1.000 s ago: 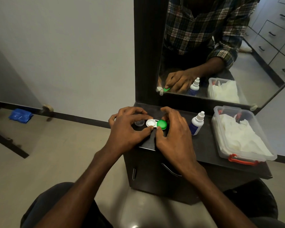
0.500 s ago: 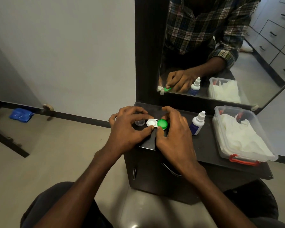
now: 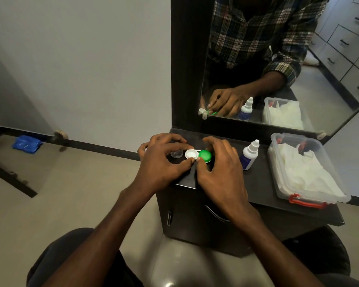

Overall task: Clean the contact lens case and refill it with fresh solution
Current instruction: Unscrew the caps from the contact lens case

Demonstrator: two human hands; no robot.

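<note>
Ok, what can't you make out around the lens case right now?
Head view only:
- White-and-green contact lens case: near edge hidden by both hands' thumbs; any liquid inside unclear.
- Small clear round cap: partly behind left hand.
- White dropper bottle's blue label: too small to read.

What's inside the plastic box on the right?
The clear box holds crumpled white tissue filling most of it. Something red and dark pokes out at the back; the tissue covers the rest, so I cannot identify it. No lid on top.
</note>
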